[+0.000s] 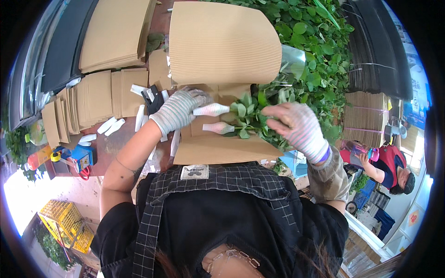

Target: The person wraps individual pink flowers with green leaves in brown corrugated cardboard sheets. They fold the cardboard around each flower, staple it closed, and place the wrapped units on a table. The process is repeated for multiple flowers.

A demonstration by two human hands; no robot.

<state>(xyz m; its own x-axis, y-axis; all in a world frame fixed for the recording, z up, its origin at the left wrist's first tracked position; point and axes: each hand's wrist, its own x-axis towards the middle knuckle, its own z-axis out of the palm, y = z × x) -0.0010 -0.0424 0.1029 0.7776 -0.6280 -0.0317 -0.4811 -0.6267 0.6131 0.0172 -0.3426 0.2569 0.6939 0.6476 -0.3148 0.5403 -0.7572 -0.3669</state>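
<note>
Two rose-like stems with flower heads in white foam net sleeves lie side by side over an unfolded corrugated cardboard wrap [226,149]. My left hand [184,106], in a striped knit glove, is at the closed end of the upper net sleeve [212,109]; its fingertips are partly hidden, so its hold is unclear. The lower net sleeve [219,128] lies just below. My right hand [293,125], gloved with bare fingertips, is bent beside the leafy stems [245,111]; whether it grips one cannot be told. A large corrugated flap [224,43] stands beyond both hands.
Leafy stems [320,62] are heaped at the right. Cardboard stacks [113,34] and smaller cardboard pieces [94,97] lie at the left, near loose white net sleeves [111,126], a black tape dispenser [153,99] and a blue device [82,156]. Another person [389,163] is at the far right.
</note>
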